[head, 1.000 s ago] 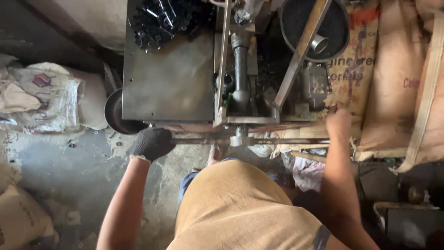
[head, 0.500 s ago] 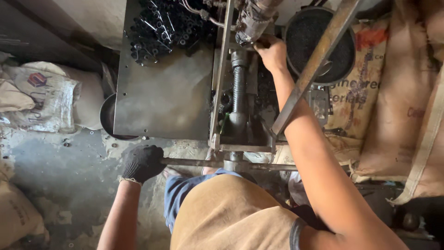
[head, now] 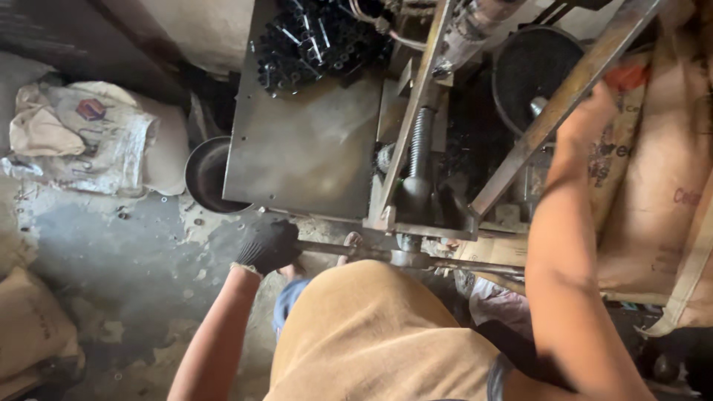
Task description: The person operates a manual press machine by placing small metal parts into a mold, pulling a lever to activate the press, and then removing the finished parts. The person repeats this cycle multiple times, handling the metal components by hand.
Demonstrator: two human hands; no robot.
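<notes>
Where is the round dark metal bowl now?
In the head view, the bowl sits on the floor at left, between the grey metal plate and the white sack.

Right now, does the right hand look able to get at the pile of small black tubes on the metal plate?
Probably not directly: the right hand is beyond the slanted steel bar, and the screw shaft and frame stand between it and the black tubes.

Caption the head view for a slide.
Gloved left hand grips the horizontal bar of a screw press; bare right hand reaches behind its slanted frame bar.

Printed sacks (head: 89,137) at left, round metal pan (head: 202,174), brown sacks (head: 661,193) at right
</notes>
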